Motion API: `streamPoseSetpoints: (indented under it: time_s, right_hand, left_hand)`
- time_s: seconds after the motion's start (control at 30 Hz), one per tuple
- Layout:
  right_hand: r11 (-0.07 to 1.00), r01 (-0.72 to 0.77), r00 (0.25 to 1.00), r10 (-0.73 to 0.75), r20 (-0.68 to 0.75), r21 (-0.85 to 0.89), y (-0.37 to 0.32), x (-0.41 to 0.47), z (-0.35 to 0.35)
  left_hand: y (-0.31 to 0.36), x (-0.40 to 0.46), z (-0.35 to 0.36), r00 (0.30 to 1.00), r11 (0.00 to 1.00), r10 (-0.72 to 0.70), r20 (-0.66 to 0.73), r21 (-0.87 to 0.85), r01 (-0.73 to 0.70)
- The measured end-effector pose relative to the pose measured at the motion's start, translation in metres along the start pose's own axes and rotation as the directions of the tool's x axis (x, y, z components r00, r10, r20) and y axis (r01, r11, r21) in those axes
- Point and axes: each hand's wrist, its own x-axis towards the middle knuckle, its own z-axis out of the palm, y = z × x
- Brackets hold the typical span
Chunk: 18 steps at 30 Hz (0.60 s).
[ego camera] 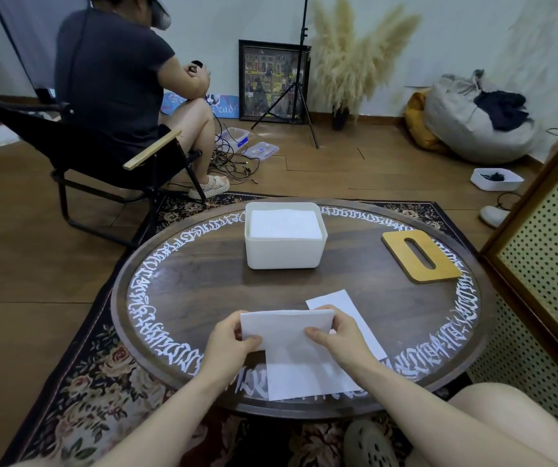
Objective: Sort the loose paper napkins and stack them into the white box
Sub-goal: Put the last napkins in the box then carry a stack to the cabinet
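Observation:
A folded stack of white paper napkins (284,326) is held just above the near side of the round table. My left hand (229,343) grips its left end, thumb on top. My right hand (336,337) grips its right end the same way. Beneath the stack a loose napkin (304,375) lies flat at the table's near edge. Another loose napkin (341,305) lies partly under my right hand, angled to the right. The white box (284,257) stands open at the far middle of the table, with a pile of napkins (284,224) inside.
A wooden lid (420,256) with an oval slot lies on the table at the right. The dark round table (203,281) has white lettering around its rim. A perforated cabinet (547,251) stands close on the right. A person (119,79) sits in a folding chair at the far left.

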Motion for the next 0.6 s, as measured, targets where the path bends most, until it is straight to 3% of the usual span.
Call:
streamPoseSetpoints:
  time_s: [0.13, 0.2, 0.3, 0.47, 0.6]
  right_hand:
    - [0.96, 0.026, 0.998, -0.04, -0.043, -0.28, 0.01, 0.004, -0.003]
    - [0.926, 0.026, 0.995, -0.058, -0.075, -0.378, 0.014, 0.005, -0.004]
    - [0.958, -0.012, 0.993, -0.024, -0.119, -0.287, 0.012, 0.005, -0.002]
    - [0.996, -0.033, 0.989, 0.02, -0.149, -0.085, 0.0, 0.005, -0.003]
    - [0.999, -0.009, 0.985, 0.003, -0.171, -0.036, -0.011, 0.012, -0.006]
  left_hand:
    - [-0.016, 0.003, -0.009, 0.998, 0.967, -0.015, -0.063, 0.252, 0.03]
    - [-0.018, 0.006, -0.01, 0.996, 0.955, -0.027, -0.089, 0.292, 0.052]
    - [-0.01, 0.004, -0.009, 0.992, 0.965, -0.005, -0.123, 0.26, 0.037]
    - [-0.002, 0.008, -0.006, 0.979, 0.996, -0.063, -0.194, 0.052, 0.075]
    - [0.012, 0.014, -0.005, 0.97, 0.998, -0.057, -0.237, -0.048, 0.047]
